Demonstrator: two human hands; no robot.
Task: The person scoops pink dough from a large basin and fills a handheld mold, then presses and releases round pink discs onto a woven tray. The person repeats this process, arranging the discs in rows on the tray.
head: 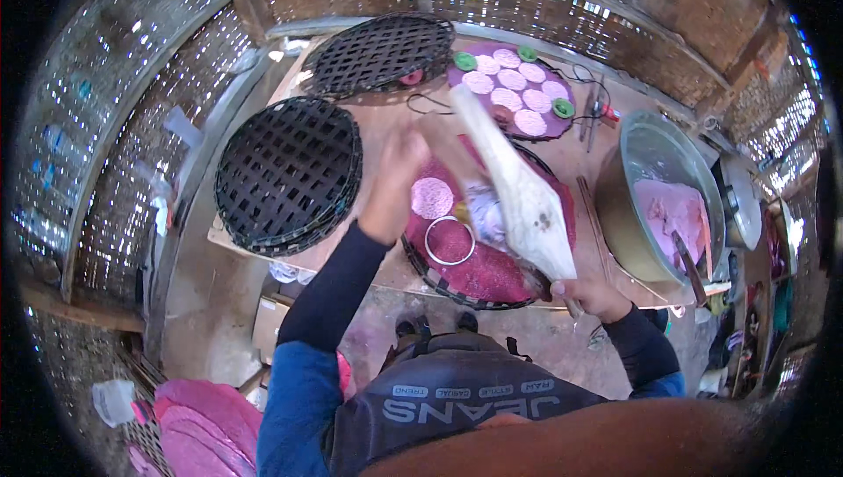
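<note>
A pale, elongated tool [527, 194], stained whitish, slants across the work in front of me. At its near end my right hand [593, 296] is closed on the handle. My left hand [402, 167], blurred, is raised beside its far part; whether it touches anything I cannot tell. Below the tool lies a round tray covered with dark pink mesh cloth [487, 279]. On the cloth are a light pink textured disc [432, 198] and a thin white ring [450, 241]. A crumpled whitish-purple item [486, 214] is partly hidden behind the tool.
Dark woven round trays [286, 174] are stacked at left, another [382, 52] behind. A cloth-covered tray [494, 92] at the back holds several pink discs and green round pieces. At right, a large tub [612, 214] contains pink dough-like material [668, 214] and a wooden-looking stick [688, 266].
</note>
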